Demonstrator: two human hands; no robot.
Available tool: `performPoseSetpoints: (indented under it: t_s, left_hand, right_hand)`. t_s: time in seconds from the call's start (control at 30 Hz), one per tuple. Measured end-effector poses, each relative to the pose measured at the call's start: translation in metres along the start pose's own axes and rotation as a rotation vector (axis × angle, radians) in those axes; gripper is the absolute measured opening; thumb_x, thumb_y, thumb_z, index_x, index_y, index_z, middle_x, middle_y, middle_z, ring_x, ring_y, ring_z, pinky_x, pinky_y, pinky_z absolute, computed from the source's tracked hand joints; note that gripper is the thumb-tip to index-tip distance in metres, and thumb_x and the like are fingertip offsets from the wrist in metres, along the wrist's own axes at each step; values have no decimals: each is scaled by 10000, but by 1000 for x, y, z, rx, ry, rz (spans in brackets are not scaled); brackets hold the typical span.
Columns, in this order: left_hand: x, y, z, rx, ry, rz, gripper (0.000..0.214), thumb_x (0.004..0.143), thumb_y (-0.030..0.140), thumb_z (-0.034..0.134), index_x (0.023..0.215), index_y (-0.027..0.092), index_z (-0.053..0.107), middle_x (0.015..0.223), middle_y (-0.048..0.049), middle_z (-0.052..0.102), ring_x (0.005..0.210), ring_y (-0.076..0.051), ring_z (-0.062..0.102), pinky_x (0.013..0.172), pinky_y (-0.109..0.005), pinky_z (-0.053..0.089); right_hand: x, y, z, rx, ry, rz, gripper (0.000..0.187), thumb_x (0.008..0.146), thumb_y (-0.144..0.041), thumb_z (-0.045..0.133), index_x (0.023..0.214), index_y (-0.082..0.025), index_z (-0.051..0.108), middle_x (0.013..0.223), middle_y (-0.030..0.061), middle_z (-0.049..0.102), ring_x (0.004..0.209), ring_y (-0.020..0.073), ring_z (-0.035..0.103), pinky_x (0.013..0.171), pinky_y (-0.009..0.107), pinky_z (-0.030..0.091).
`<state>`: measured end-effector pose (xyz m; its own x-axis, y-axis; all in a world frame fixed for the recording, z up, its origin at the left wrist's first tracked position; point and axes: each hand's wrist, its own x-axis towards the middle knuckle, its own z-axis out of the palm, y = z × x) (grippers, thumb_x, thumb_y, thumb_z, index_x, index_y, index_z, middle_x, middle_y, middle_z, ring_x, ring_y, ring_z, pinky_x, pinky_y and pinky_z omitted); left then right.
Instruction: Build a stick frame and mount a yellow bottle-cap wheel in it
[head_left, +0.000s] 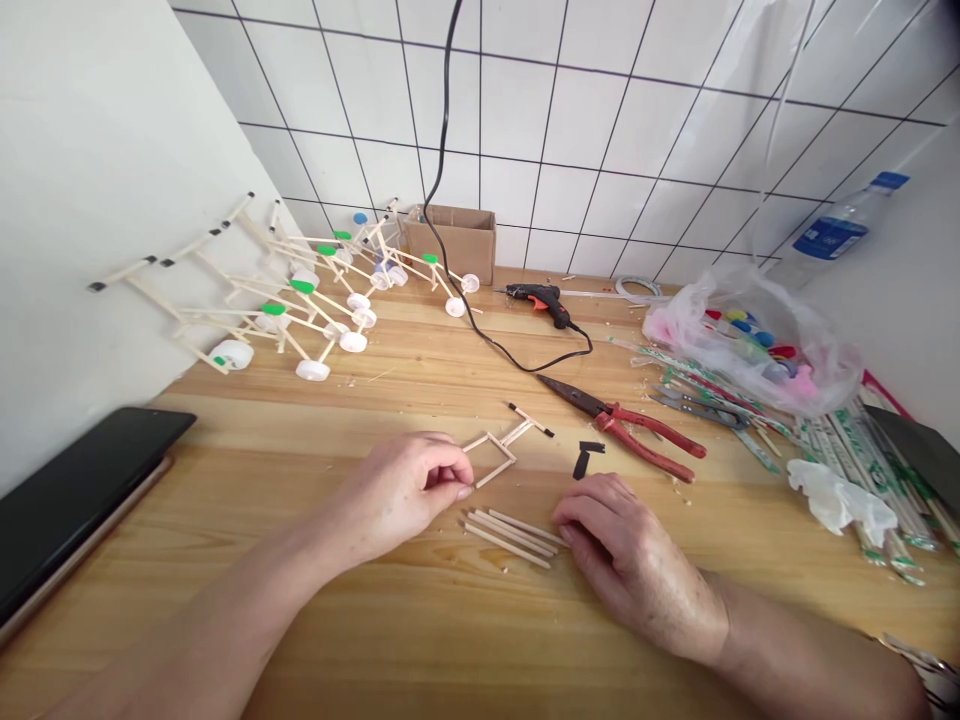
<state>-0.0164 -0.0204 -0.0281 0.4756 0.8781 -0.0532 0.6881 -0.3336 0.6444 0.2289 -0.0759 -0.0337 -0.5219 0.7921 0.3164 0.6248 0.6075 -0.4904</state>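
Note:
My left hand [405,490] rests on the wooden table [420,640] with its fingers curled and pinched on one side of a small frame of thin wooden sticks [501,450]. My right hand [630,560] lies palm down, fingertips touching the end of a small pile of loose wooden sticks [510,530]. A short piece of black tape [586,457] lies just beyond the right hand.
Red-handled pliers [630,425], a black glue gun [541,300] with its cord, a cardboard box [451,240], several stick-and-bottle-cap models [315,300], a plastic bag of caps [750,345], wrapped chopsticks [862,450], a phone [75,495] at left.

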Motion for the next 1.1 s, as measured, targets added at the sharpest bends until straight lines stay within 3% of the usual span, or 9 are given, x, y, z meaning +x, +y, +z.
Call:
performPoseSetpoints:
  t_s: [0.23,0.37,0.57,1.1]
  left_hand:
    - [1,2,-16,-35,118,-74,130,755,258,590,674,189,665,650,9,652,601,-135,562,564,-228,410]
    - [1,4,-23,-17,123,-133,153,747,291,590,677,184,674,649,0,663,602,-147,569,561,-239,410]
    - [4,-1,-21,7,98,-202,174,739,312,570,677,187,673,600,7,633,562,-147,541,516,-235,389]
    - [6,-3,-16,60,88,-189,183,740,293,542,665,187,670,577,5,616,531,-143,515,496,-231,358]
  right_hand:
    - [0,1,0,9,0,-2,182,858,-44,436,879,-179,556,834,69,615,780,195,547,714,344,452]
    - [0,1,1,17,-6,-1,181,863,-43,435,890,-178,553,845,70,612,790,196,541,723,352,445]
    - [-2,1,1,9,-2,-14,186,866,-45,426,886,-180,553,846,72,616,787,196,542,725,356,445]
    - [-1,-1,-1,-10,4,-18,184,868,-54,423,881,-177,559,826,73,620,770,199,556,707,348,447]
